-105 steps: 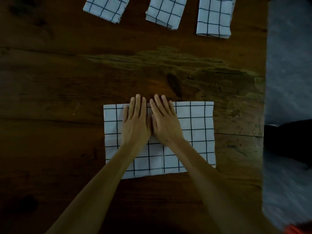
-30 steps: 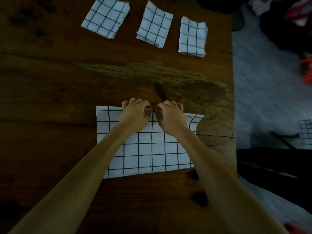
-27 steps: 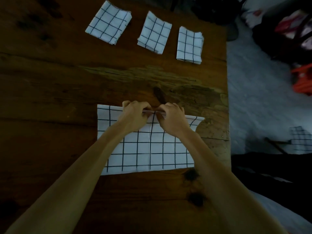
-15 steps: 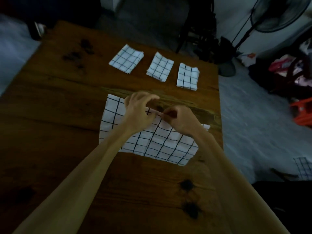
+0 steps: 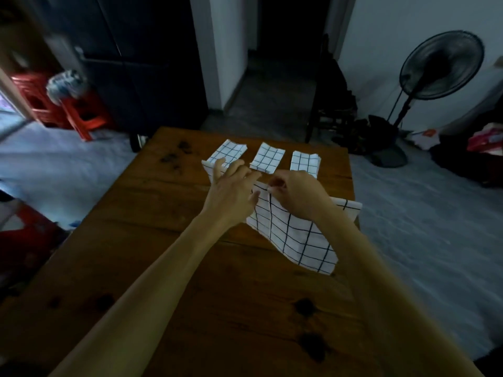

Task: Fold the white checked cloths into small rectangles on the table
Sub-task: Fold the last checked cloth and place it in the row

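White grid-checked cloth [image 5: 295, 235], limp, pinched by right hand [image 5: 299, 197]; left hand [image 5: 231, 189] splayed, grip unclear.

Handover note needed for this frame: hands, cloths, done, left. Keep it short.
Left hand: fingers spread, at the far edge of the unfolded checked cloth; whether it pinches the cloth I cannot tell.
Right hand: fingers pinched shut on the cloth's top edge near the middle.
The cloth is partly lifted, its right side trailing toward the wooden table's right edge.
Done: three folded cloths in a row at the far end, left, middle, right.
Left: fold this cloth into a small rectangle and set it with the row.
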`<state>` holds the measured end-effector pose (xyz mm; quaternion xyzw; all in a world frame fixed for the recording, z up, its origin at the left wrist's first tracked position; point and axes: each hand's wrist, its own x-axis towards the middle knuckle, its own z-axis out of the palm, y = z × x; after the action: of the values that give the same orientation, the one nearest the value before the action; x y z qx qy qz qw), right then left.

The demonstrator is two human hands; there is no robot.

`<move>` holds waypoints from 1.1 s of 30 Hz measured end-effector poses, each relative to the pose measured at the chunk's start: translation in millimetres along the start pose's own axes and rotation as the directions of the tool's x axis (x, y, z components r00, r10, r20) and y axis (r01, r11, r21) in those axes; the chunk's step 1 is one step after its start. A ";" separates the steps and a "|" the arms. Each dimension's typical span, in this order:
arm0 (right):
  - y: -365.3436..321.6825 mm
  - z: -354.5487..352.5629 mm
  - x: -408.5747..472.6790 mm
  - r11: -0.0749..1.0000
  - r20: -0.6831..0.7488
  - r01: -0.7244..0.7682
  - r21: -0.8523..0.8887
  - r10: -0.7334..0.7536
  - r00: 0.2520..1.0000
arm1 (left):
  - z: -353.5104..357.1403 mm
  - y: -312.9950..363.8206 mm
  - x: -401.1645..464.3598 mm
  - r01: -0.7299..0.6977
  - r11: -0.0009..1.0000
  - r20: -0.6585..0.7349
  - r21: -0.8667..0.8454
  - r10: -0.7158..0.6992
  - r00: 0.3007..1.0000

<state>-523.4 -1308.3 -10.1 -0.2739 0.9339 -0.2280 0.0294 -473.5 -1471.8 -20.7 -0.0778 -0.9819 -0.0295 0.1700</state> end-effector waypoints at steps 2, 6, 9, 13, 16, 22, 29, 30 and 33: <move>-1.9 -3.6 -10.8 0.997 -0.044 0.018 -0.081 -0.022 0.999 | -7.5 11.5 -3.0 0.035 0.999 -0.003 -0.041 -0.035 0.999; -5.3 -7.9 -30.2 0.986 -0.052 0.021 -0.165 -0.030 0.998 | -16.5 33.3 -14.7 0.056 0.997 0.027 -0.057 -0.054 0.998; -4.9 -7.6 -38.2 0.978 -0.019 -0.004 -0.210 0.000 1.000 | -20.6 39.7 -26.3 0.085 0.988 0.050 -0.132 -0.079 0.996; -5.5 -3.8 -40.4 0.985 -0.050 -0.024 -0.168 0.016 0.999 | -28.5 40.7 -32.3 0.134 0.950 0.177 -0.281 -0.086 0.980; -11.6 -3.7 -37.1 0.995 -0.096 0.009 -0.096 -0.018 0.995 | -31.8 32.3 -28.5 0.256 0.841 0.321 -0.476 -0.104 0.941; -24.8 -16.8 -35.5 0.999 -0.128 0.035 0.015 -0.033 0.991 | -30.7 -8.8 -21.6 0.228 0.782 0.113 -0.580 -0.199 0.973; -29.6 -17.3 -42.7 0.953 -0.295 0.045 0.299 0.047 0.954 | -12.7 -6.4 -19.4 0.009 0.705 0.002 -0.709 -0.011 1.000; -29.8 -17.7 -43.7 0.946 -0.305 0.044 0.321 0.059 0.951 | -12.1 -5.8 -19.2 -0.014 0.683 -0.018 -0.730 0.002 1.000; -31.4 -19.4 -45.2 0.944 -0.314 0.029 0.329 0.080 0.946 | -10.4 -3.5 -18.1 -0.064 0.664 -0.066 -0.745 0.023 0.998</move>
<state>-472.8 -1300.0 18.0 -0.2120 0.8782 -0.4220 -0.0755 -453.8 -1478.7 -17.2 -0.1632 -0.8770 -0.4266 0.1489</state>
